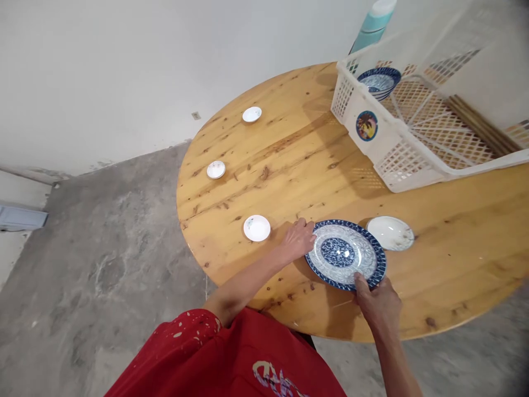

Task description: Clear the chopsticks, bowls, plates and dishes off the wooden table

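Note:
A blue-and-white patterned plate (338, 252) is held low over the near part of the wooden table. My right hand (379, 303) grips its near right rim, thumb on top and fingers underneath. At the left rim, my left hand (298, 240) has its fingers curled against the edge, partly hidden by the plate. A white dish (390, 233) rests on the table just right of the plate, partly behind its rim. To the left of my left hand lies a small white saucer (257, 228).
The round wooden table (285, 165) also bears two small white dishes, a left dish (215, 170) and a far dish (252, 114). A white plastic crate (390, 138) holds blue-and-white bowls (379, 81) and brown sticks (483, 124). Behind it stands a turquoise bottle (374, 25).

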Motion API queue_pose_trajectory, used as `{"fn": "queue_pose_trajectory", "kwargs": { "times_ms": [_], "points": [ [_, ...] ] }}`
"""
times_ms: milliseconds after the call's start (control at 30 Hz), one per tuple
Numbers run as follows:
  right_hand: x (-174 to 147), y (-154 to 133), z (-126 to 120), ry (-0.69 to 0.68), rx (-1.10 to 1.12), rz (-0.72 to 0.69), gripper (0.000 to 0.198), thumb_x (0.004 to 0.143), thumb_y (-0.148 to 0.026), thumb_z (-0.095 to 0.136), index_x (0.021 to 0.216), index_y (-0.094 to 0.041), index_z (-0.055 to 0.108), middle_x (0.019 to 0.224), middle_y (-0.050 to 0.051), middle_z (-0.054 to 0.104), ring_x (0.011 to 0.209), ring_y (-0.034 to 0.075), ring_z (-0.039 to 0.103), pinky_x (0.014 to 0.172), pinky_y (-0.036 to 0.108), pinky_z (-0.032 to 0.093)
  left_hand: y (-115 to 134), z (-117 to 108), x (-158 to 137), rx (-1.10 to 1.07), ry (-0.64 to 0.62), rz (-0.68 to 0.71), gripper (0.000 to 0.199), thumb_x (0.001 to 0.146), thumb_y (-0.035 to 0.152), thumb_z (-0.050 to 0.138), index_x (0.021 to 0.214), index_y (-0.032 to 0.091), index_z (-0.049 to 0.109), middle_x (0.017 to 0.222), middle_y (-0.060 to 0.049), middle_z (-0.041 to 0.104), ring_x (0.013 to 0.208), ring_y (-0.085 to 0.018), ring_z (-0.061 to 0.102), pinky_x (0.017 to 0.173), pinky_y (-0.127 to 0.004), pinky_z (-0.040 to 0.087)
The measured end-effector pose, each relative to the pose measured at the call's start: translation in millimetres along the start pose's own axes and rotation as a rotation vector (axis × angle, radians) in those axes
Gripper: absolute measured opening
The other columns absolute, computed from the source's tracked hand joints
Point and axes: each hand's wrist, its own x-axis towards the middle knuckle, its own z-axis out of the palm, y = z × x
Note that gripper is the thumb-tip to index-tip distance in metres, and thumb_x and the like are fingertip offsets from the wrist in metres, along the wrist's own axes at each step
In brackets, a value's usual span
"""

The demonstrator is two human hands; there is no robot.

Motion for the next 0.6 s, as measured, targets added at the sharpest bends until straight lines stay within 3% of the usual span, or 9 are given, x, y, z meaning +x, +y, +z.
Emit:
{"fn": "queue_pose_trajectory", "kwargs": {
  "times_ms": [167, 433, 533, 600],
  "points": [
    [-1, 2, 2, 0.005, -0.056, -0.023, 0.068, 0.079, -0.062, 0.037, 0.108, -0.006, 0.062, 0.077, 0.023, 0.066, 0.087, 0.045, 0.066, 0.077, 0.053, 0.051, 3, -4, -2, -0.039, -0.029, -0.027, 0.032, 0.101, 0.032, 0.045, 0.128, 0.019, 0.055, 0.124, -0.011, 0.057, 0.114, -0.024, 0.058, 0.091, -0.032, 0.051],
    [1, 4, 1, -0.030, -0.032, -0.032, 0.072, 0.080, -0.062, 0.038, 0.113, -0.003, 0.061, 0.081, 0.026, 0.068, 0.092, 0.048, 0.066, 0.081, 0.057, 0.051, 1, -4, -6, -0.087, 0.013, -0.066, 0.039, 0.099, 0.037, 0.048, 0.134, 0.021, 0.055, 0.135, -0.013, 0.054, 0.125, -0.026, 0.053, 0.102, -0.036, 0.049],
    [-6, -1, -4, -0.066, 0.131, -0.016, 0.070, 0.082, -0.064, 0.044, 0.116, -0.005, 0.062, 0.092, 0.025, 0.070, 0.094, 0.042, 0.067, 0.082, 0.053, 0.053, -7, -4, -4, -0.265, -0.063, -0.046, 0.052, 0.097, 0.042, 0.053, 0.142, 0.016, 0.052, 0.136, -0.016, 0.060, 0.126, -0.029, 0.056, 0.107, -0.038, 0.047],
    [-10, -6, -5, -0.117, 0.351, 0.001, 0.067, 0.082, -0.064, 0.049, 0.118, -0.008, 0.064, 0.105, 0.023, 0.071, 0.094, 0.036, 0.068, 0.078, 0.046, 0.056, -13, -2, 0, -0.438, -0.126, 0.008, 0.049, 0.098, 0.041, 0.052, 0.140, 0.016, 0.055, 0.133, -0.013, 0.066, 0.122, -0.027, 0.061, 0.106, -0.036, 0.048]
  ]
}}
